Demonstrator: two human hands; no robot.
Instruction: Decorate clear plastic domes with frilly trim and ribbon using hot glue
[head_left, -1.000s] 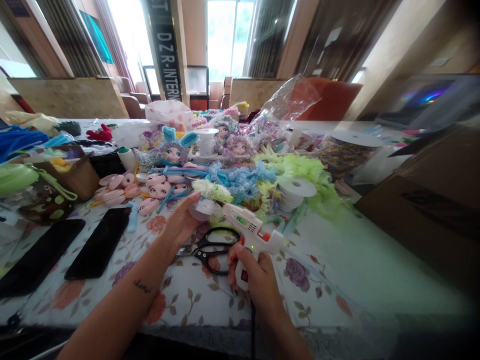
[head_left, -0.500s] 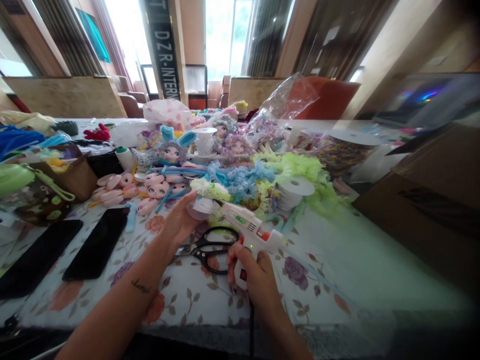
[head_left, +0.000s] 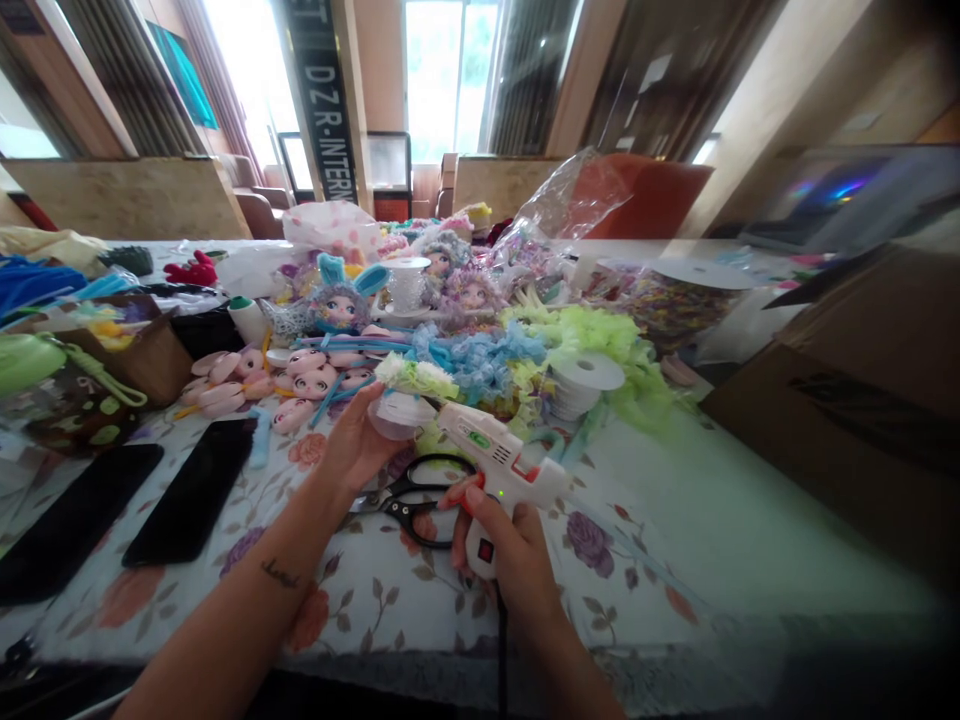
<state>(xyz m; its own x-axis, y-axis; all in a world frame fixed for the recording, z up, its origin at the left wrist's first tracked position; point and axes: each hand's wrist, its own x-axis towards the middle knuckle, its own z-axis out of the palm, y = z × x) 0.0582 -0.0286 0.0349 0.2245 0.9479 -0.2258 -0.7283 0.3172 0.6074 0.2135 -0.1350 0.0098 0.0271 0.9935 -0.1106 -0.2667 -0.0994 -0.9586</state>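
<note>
Bright backlight from blown-out windows [head_left: 450,70]; edges stretched and blurred.

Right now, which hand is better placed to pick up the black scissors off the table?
Probably the left hand. It holds only a small clear plastic spool with yellow-green frill, and the black-handled scissors lie just below it. The right hand is wrapped around the white hot glue gun, nozzle at the spool.

Glossy white plastic glue gun [head_left: 501,468], frilly cloth trim [head_left: 417,378], smooth floral tablecloth [head_left: 390,590], black-handled metal scissors [head_left: 416,492].
</note>
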